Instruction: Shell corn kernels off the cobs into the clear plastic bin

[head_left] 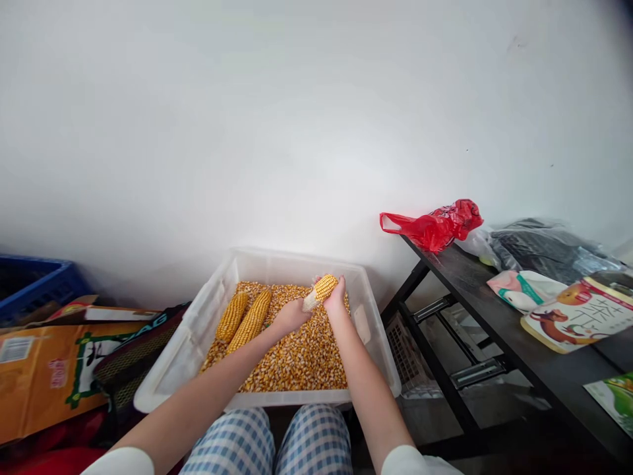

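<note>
Both of my hands grip one corn cob [325, 287] above a clear plastic bin [180, 369]. Its left part is stripped to the pale core, while yellow kernels still cover the right part. My left hand [291, 315] is closed around the bare end, and my right hand [337, 295] wraps the kernel-covered end from the right. Loose corn kernels [297, 363] fill the bottom of the bin below. Two whole corn cobs, a shorter one [232, 316] and a longer one [253, 321], lie on the kernels left of my hands.
To the right stands a dark table [475, 297] bearing a red plastic bag [440, 225], packets and a labelled package [576, 313]. An orange cardboard box [39, 376] and a blue crate [44, 290] are at left. A white wall [297, 132] rises behind the bin.
</note>
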`<action>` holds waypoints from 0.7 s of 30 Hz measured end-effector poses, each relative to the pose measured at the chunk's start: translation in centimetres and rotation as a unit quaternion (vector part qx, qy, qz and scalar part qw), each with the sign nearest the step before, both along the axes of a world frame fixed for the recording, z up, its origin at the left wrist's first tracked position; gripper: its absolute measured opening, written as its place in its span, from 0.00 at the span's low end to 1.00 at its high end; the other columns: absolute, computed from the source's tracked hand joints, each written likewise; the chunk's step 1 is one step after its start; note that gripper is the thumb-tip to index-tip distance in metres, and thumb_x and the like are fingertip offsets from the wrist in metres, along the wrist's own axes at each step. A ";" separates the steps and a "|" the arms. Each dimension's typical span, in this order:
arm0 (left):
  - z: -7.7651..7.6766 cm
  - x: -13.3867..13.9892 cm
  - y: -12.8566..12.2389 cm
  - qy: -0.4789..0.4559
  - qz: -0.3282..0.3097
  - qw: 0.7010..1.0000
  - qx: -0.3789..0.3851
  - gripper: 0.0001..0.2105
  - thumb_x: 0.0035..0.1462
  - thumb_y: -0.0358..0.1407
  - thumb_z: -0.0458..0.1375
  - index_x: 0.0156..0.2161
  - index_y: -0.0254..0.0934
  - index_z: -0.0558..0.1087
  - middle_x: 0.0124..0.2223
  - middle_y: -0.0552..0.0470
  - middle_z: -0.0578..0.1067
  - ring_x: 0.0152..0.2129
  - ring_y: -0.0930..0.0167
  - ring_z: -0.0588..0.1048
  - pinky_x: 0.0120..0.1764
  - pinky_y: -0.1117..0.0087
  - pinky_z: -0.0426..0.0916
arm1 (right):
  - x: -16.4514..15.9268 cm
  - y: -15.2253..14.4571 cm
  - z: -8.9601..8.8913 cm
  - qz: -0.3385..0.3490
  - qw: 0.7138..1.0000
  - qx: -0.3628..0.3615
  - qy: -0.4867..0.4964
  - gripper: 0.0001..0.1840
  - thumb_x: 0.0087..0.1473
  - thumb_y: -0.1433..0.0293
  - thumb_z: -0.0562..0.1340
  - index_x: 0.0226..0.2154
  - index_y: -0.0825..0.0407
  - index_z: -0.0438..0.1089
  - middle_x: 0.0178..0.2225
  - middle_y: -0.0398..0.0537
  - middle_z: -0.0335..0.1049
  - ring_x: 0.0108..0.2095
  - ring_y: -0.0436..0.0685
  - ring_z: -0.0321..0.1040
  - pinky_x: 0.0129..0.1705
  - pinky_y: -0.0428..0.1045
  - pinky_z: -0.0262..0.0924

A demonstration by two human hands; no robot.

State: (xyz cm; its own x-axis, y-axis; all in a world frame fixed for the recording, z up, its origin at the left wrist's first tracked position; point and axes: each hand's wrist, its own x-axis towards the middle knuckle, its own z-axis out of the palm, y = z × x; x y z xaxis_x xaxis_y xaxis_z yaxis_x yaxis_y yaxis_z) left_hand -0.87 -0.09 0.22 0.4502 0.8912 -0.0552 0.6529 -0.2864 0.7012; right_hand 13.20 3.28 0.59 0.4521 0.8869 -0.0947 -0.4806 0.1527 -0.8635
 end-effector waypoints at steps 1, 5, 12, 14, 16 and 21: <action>0.0 0.1 -0.1 0.045 0.013 0.998 0.049 0.08 0.46 0.36 0.53 0.34 0.35 0.66 0.29 0.46 0.73 0.27 0.67 0.73 0.30 0.71 0.64 | -0.2 -0.1 0.1 0.004 0.999 -0.008 0.042 0.30 0.51 0.51 0.35 0.23 0.51 0.62 0.19 0.49 0.67 0.27 0.57 0.69 0.31 0.54 0.63; 0.3 0.6 -0.5 0.130 0.027 0.984 0.117 0.10 0.48 0.35 0.51 0.37 0.35 0.65 0.33 0.42 0.74 0.32 0.62 0.73 0.35 0.66 0.63 | -0.1 -0.7 1.1 -0.044 0.992 -0.036 0.114 0.28 0.50 0.50 0.36 0.23 0.50 0.60 0.17 0.47 0.65 0.23 0.56 0.68 0.31 0.54 0.64; 0.5 1.4 -1.6 -0.049 0.002 0.998 -0.028 0.06 0.42 0.31 0.52 0.30 0.34 0.66 0.23 0.50 0.71 0.18 0.70 0.71 0.22 0.74 0.61 | -0.7 -1.1 2.0 -0.084 0.996 -0.019 -0.016 0.25 0.47 0.48 0.41 0.22 0.50 0.57 0.16 0.44 0.63 0.18 0.54 0.64 0.23 0.49 0.61; 0.6 1.7 -2.2 -0.120 -0.004 0.985 -0.124 0.05 0.44 0.32 0.52 0.30 0.34 0.64 0.16 0.55 0.65 0.11 0.74 0.65 0.17 0.74 0.58 | -0.9 -0.9 1.8 -0.117 0.991 0.008 -0.064 0.22 0.48 0.51 0.43 0.21 0.49 0.56 0.16 0.41 0.62 0.19 0.51 0.63 0.24 0.47 0.59; 0.8 2.0 -2.4 -0.184 -0.013 0.963 -0.196 0.04 0.45 0.33 0.51 0.29 0.34 0.63 0.13 0.59 0.60 0.08 0.76 0.60 0.14 0.75 0.56 | -0.8 -0.5 1.6 -0.130 0.988 0.022 -0.083 0.20 0.49 0.53 0.43 0.21 0.49 0.57 0.17 0.40 0.63 0.21 0.50 0.62 0.25 0.45 0.59; 0.5 1.3 -1.1 -0.173 0.007 0.972 -0.161 0.11 0.46 0.41 0.54 0.32 0.35 0.63 0.14 0.60 0.61 0.09 0.76 0.61 0.16 0.76 0.57 | 0.4 -0.1 1.0 -0.125 0.986 0.000 -0.114 0.20 0.48 0.53 0.48 0.20 0.51 0.60 0.19 0.41 0.65 0.23 0.49 0.63 0.25 0.43 0.57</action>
